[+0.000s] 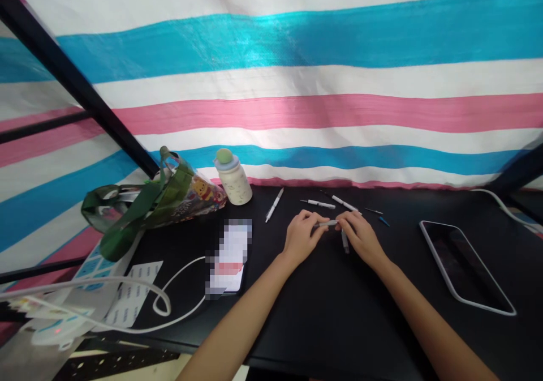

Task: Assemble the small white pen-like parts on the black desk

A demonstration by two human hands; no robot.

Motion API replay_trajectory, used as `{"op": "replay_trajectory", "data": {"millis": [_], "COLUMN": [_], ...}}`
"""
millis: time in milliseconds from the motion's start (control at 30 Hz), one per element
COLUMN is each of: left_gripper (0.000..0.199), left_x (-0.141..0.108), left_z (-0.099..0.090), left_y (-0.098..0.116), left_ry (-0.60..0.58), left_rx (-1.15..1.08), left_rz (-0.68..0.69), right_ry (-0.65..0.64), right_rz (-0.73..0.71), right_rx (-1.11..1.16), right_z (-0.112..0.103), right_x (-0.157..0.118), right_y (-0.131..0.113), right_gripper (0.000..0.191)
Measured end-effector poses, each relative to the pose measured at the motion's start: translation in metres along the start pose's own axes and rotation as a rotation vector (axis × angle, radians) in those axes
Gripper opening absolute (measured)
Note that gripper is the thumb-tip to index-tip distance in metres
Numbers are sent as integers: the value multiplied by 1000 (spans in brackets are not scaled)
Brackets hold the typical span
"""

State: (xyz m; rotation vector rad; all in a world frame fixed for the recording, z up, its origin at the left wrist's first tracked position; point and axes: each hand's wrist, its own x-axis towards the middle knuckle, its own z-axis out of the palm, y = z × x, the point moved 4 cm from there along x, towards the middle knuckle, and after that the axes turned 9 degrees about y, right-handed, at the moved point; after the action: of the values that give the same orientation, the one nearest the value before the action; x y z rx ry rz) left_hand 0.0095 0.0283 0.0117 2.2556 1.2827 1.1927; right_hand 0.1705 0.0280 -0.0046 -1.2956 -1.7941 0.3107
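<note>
Over the middle of the black table, my left hand (302, 235) pinches a grey pen barrel (327, 223) that points sideways to the right. My right hand (360, 236) is closed at the barrel's other end, where a small whitish tip shows between the fingertips. Just below the right fingers is a dark grey pen part (345, 242); whether they also grip it, I cannot tell. Beyond my hands lie a white pen (275, 204), a second white pen (320, 204), a third white pen (344, 202), a thin dark refill (373, 211) and a small blue piece (384, 221).
At left on the table (322, 313) lies a phone (231, 259) with a white cable (186, 268). Behind it stand a cream bottle (235, 183) and a green-handled bag (182, 200). A tablet-like device (469, 268) lies at right. Striped sheeting (318, 112) hangs behind.
</note>
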Motion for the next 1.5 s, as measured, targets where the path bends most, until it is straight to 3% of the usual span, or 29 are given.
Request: {"op": "replay_trajectory", "data": {"millis": [133,333,600,900,1500], "left_gripper": [17,15,16,18,15], "left_x": [0,-1,-2,-3,-2], "left_z": [-1,2,3,3,0], "left_y": [0,-2,-2,3,5], "left_ry": [-9,-48,-18,-56,27], "left_rx": [-14,-53,-78,-40,145], "left_rz": [-1,-6,-32,17,163], "right_ry": [1,-33,0,-27,-100], "right_rz": [4,13,6,-22,-4], "right_rx": [4,42,116,20,-60], "right_z": [1,2,0,1,8], "right_x": [-1,-1,1,-1,-2], "right_y": [1,1,-2,-5,-1], "right_gripper": [27,39,42,38,46]}}
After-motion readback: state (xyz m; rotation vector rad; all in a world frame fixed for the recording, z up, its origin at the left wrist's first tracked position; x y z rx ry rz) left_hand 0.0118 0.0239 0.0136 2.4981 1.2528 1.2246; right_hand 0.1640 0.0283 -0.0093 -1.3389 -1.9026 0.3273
